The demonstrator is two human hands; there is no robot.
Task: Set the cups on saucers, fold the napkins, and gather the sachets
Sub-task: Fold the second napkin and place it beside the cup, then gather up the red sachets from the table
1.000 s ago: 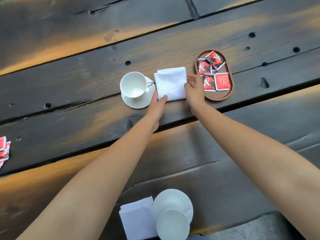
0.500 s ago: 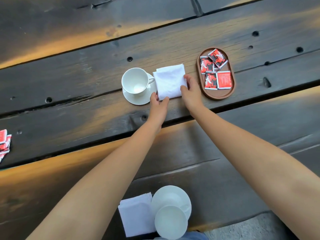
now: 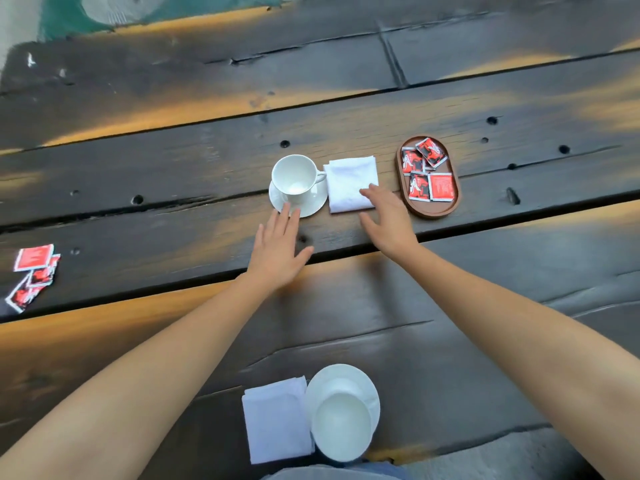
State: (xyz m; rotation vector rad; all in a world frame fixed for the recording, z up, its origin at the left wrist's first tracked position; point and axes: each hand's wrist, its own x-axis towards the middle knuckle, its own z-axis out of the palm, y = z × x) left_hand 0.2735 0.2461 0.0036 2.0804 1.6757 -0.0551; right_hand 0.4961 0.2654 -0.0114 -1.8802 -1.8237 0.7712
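Observation:
A white cup (image 3: 295, 177) stands on its saucer (image 3: 313, 206) at the table's middle. Beside it on the right lies a folded white napkin (image 3: 349, 180). My left hand (image 3: 278, 249) is flat and open, fingertips at the saucer's near rim. My right hand (image 3: 388, 220) is open, its fingers resting on the napkin's near right corner. An oval brown tray (image 3: 431, 211) to the right holds several red sachets (image 3: 429, 174). A second cup (image 3: 341, 431) on a saucer (image 3: 343, 375) and a second folded napkin (image 3: 277, 419) sit at the near edge.
A loose pile of red sachets (image 3: 33, 271) lies at the far left of the dark wooden plank table (image 3: 173, 174). The table's near edge runs just below the second cup. Gaps and holes mark the planks.
Both hands have let go of the far napkin and spread open; the left hand slid left toward the saucer. The camera view has shifted, showing more of the table's far side.

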